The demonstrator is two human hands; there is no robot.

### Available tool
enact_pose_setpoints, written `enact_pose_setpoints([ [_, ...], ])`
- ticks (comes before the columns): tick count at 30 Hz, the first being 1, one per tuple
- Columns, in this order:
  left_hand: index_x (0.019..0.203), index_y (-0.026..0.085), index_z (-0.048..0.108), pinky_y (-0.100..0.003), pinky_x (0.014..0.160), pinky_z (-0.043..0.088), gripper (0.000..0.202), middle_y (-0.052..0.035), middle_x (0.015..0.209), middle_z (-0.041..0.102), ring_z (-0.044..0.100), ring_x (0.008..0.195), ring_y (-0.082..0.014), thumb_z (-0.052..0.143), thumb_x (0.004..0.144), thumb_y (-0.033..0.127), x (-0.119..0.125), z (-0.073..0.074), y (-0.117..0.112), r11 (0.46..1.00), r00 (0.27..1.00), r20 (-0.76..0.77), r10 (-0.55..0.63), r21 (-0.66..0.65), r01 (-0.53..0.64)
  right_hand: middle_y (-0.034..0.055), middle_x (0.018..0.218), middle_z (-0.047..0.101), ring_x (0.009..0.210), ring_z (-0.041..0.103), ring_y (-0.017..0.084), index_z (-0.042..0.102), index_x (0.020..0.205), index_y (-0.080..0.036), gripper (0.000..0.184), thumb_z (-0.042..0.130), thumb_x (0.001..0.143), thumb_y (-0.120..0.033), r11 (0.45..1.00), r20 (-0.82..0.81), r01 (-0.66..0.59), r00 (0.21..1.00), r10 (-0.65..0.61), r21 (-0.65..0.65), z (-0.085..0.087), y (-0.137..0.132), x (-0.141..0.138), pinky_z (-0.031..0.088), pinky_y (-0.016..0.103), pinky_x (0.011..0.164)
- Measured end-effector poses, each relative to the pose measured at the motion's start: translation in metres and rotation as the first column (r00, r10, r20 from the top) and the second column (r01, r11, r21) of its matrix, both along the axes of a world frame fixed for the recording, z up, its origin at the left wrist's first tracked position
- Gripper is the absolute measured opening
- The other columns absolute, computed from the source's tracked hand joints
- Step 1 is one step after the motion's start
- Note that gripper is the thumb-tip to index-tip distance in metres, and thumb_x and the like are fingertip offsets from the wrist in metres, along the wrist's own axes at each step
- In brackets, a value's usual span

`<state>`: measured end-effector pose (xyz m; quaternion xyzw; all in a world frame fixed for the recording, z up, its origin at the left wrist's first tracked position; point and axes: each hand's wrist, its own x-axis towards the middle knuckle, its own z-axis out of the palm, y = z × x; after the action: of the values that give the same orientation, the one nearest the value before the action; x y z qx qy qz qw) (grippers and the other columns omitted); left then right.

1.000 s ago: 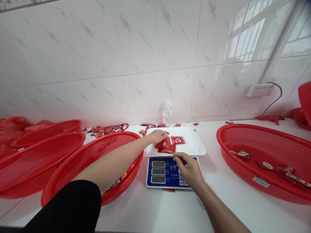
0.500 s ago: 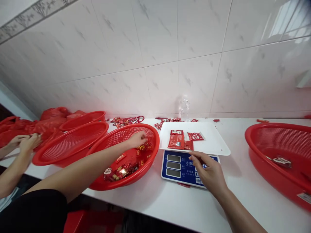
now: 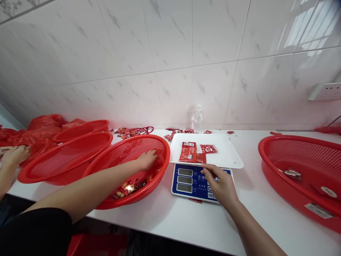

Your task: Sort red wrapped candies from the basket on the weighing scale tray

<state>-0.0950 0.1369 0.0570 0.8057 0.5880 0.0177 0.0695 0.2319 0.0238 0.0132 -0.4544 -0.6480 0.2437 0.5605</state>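
Observation:
My left hand (image 3: 148, 159) reaches down into a red plastic basket (image 3: 93, 167) of small wrapped snacks. Its fingers curl downward at the basket's right inner side, and the fingertips are hidden, so any hold is unclear. Gold and red wrapped snacks (image 3: 130, 188) lie below the wrist. Over the blue keypad of a digital scale (image 3: 185, 180), my right hand (image 3: 221, 181) has thumb and forefinger nearly together by the tray's front edge, with nothing visible in them. The scale's white tray (image 3: 226, 153) carries several red packets (image 3: 188, 154), one apart at the right (image 3: 208, 148).
Further red baskets (image 3: 66, 153) stand at left, beside red plastic bags (image 3: 42, 124) and another person's hands (image 3: 16, 156). A red basket (image 3: 290, 192) at right holds a few packets. Loose red packets (image 3: 183, 132) and a clear bottle (image 3: 198, 119) line the tiled wall.
The view has turned slightly right. My left hand, earlier at a gold-wrapped snack in the basket, now has its fingers lower among the contents, and that snack no longer shows. My right hand stays over the scale.

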Motion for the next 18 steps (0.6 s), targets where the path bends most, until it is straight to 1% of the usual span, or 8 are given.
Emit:
enact_pose_setpoints([
  [2, 0.092, 0.02, 0.062, -0.041, 0.089, 0.043, 0.019, -0.012, 0.111, 0.061, 0.057, 0.103, -0.03, 0.052, 0.08, 0.031, 0.004, 0.018, 0.003, 0.997, 1.0, 0.007, 0.022, 0.074, -0.022, 0.0046, 0.085, 0.071, 0.071, 0.065, 0.017, 0.067, 0.101, -0.022, 0.026, 0.05, 0.09, -0.038, 1.0, 0.002, -0.006, 1.0, 0.006, 0.015, 0.001, 0.0, -0.001, 0.052, 0.029, 0.062],
  [5, 0.097, 0.021, 0.057, -0.036, 0.085, 0.046, 0.023, -0.0064, 0.101, 0.065, 0.06, 0.094, -0.0249, 0.046, 0.086, 0.037, 0.025, 0.051, 0.007, 0.962, 0.985, 0.148, 0.088, 0.246, -0.123, 0.0045, 0.086, 0.071, 0.074, 0.066, 0.018, 0.067, 0.1, -0.023, 0.025, 0.049, 0.09, -0.037, 0.999, 0.001, -0.012, 1.0, 0.012, 0.041, 0.002, -0.001, -0.001, 0.053, 0.029, 0.065],
  [6, 0.097, 0.021, 0.056, -0.035, 0.085, 0.046, 0.024, -0.0046, 0.101, 0.066, 0.061, 0.094, -0.0239, 0.045, 0.086, 0.04, 0.036, 0.06, 0.007, 0.949, 0.976, 0.203, 0.074, 0.287, -0.132, 0.0043, 0.086, 0.071, 0.074, 0.066, 0.018, 0.067, 0.1, -0.023, 0.025, 0.049, 0.09, -0.037, 0.999, 0.0, -0.012, 1.0, 0.012, 0.044, 0.003, -0.001, -0.001, 0.053, 0.029, 0.065],
  [8, 0.102, 0.021, 0.057, -0.034, 0.09, 0.045, 0.027, -0.0032, 0.107, 0.066, 0.06, 0.101, -0.023, 0.047, 0.085, 0.041, 0.063, 0.071, 0.006, 0.953, 0.966, 0.256, -0.029, 0.3, -0.051, 0.0041, 0.086, 0.071, 0.074, 0.066, 0.018, 0.067, 0.1, -0.023, 0.024, 0.05, 0.09, -0.036, 0.999, -0.005, -0.004, 1.0, 0.005, 0.046, 0.004, -0.001, -0.001, 0.053, 0.029, 0.065],
  [10, 0.115, 0.021, 0.054, -0.035, 0.1, 0.039, 0.037, -0.0054, 0.124, 0.06, 0.054, 0.116, -0.0235, 0.05, 0.084, 0.041, 0.093, 0.071, 0.003, 0.971, 0.954, 0.261, -0.145, 0.221, 0.088, 0.0041, 0.086, 0.071, 0.073, 0.065, 0.017, 0.067, 0.1, -0.023, 0.024, 0.05, 0.089, -0.036, 0.999, -0.006, 0.007, 1.0, -0.006, 0.042, 0.004, 0.0, -0.001, 0.052, 0.029, 0.064],
  [13, 0.139, 0.019, 0.036, -0.04, 0.11, 0.029, 0.072, -0.0133, 0.15, 0.033, 0.032, 0.137, -0.0289, 0.055, 0.08, 0.056, 0.136, 0.057, 0.002, 0.974, 0.949, 0.224, -0.221, 0.009, 0.225, 0.0035, 0.085, 0.071, 0.071, 0.064, 0.017, 0.066, 0.1, -0.023, 0.024, 0.049, 0.09, -0.035, 0.999, -0.01, 0.007, 1.0, -0.007, 0.035, 0.004, 0.001, -0.001, 0.052, 0.028, 0.064],
  [16, 0.148, 0.02, 0.02, -0.055, 0.11, 0.02, 0.096, -0.0175, 0.156, 0.013, 0.012, 0.143, -0.0366, 0.05, 0.074, 0.074, 0.172, 0.041, 0.005, 0.971, 0.972, 0.133, -0.195, -0.117, 0.211, 0.0029, 0.084, 0.071, 0.07, 0.064, 0.016, 0.066, 0.101, -0.023, 0.023, 0.049, 0.09, -0.033, 0.999, -0.013, -0.007, 1.0, 0.007, 0.048, 0.004, 0.002, -0.001, 0.052, 0.027, 0.064],
  [18, 0.149, 0.026, 0.018, -0.065, 0.106, 0.016, 0.099, -0.0167, 0.157, 0.01, 0.007, 0.142, -0.0415, 0.047, 0.071, 0.079, 0.192, 0.034, 0.008, 0.98, 0.985, 0.071, -0.155, -0.117, 0.162, 0.0028, 0.084, 0.07, 0.07, 0.064, 0.016, 0.066, 0.101, -0.022, 0.023, 0.048, 0.09, -0.032, 0.998, -0.015, -0.008, 1.0, 0.009, 0.067, 0.004, 0.003, -0.001, 0.052, 0.027, 0.065],
])
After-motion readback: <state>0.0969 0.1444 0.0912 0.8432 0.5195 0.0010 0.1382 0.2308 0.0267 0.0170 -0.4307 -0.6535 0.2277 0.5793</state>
